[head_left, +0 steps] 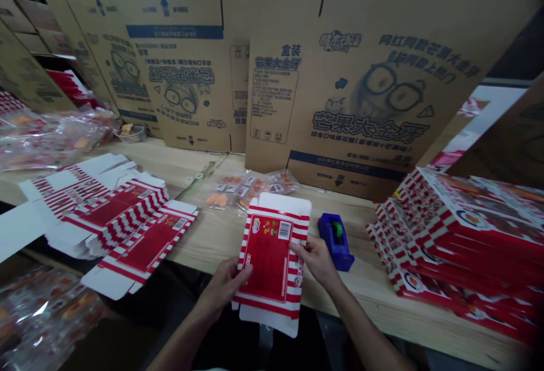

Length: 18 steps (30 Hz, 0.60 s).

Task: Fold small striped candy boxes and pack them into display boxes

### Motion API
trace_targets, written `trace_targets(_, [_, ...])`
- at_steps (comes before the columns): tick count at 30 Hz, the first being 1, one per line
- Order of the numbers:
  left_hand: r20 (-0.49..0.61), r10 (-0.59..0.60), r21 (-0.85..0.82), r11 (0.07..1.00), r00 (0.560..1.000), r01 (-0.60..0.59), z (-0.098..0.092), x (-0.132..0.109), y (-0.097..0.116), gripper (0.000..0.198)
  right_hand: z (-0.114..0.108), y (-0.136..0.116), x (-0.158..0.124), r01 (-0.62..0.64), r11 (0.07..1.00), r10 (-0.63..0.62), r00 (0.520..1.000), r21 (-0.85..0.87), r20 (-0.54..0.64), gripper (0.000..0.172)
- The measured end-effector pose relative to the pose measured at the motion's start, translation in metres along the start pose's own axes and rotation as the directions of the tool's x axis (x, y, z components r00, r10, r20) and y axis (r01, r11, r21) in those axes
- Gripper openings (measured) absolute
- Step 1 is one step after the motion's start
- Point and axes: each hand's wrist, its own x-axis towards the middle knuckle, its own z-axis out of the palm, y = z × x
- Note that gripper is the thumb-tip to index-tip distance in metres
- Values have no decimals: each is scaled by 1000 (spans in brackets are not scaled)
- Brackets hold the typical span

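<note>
Here both hands hold one flat red-and-white striped carton (272, 263) upright-ish over the near edge of the surface (221, 235). Left hand (227, 286) grasps its left edge, fingers curled round, thumb on the printed face. Right hand (317, 260) grasps the right edge, fingertips pressed on the front. Both grips closed on the carton, not clenched hard. Just right of it, a blue tape dispenser (338, 241) on the wood. Behind it, clear bags of orange snacks (250, 187). Left: fanned stack of flat cartons (110, 218). Right: pile of filled red boxes (463, 235). Big brown shipping boxes (352, 76) stand along the back, printed with cartoon faces.
</note>
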Motion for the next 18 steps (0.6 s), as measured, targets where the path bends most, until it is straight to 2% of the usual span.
trace_targets(3, [-38, 182, -14, 983, 983, -183, 0, 3, 7, 58, 8, 11, -25, -237, 944, 192, 960, 229, 204, 34])
trace_targets(5, [-55, 218, -68, 973, 974, -222, 0, 5, 6, 66, 13, 18, -42, -325, 899, 236, 924, 293, 300, 34])
trace_targets(7, [-70, 204, -93, 973, 977, -210, 2, 6, -2, 68, 16, 24, -54, -291, 904, 218, 944, 313, 248, 38])
trace_targets(9, [-90, 183, -98, 977, 979, -192, 3, 4, -11, 70, 16, 30, -60, -200, 939, 184, 980, 281, 82, 45])
trace_targets(11, [-100, 165, -94, 980, 981, -174, 3, 0, -20, 71, 13, 37, -62, -147, 965, 160, 986, 216, -43, 49])
trace_targets(15, [-43, 87, -91, 992, 995, -91, -2, -8, -28, 68, 7, 46, -65, -132, 984, 139, 989, 118, -54, 51])
trace_targets(18, [0, 17, -61, 998, 1000, -17, -5, -9, -30, 60, 1, 48, -65, -124, 990, 127, 990, 69, -55, 43])
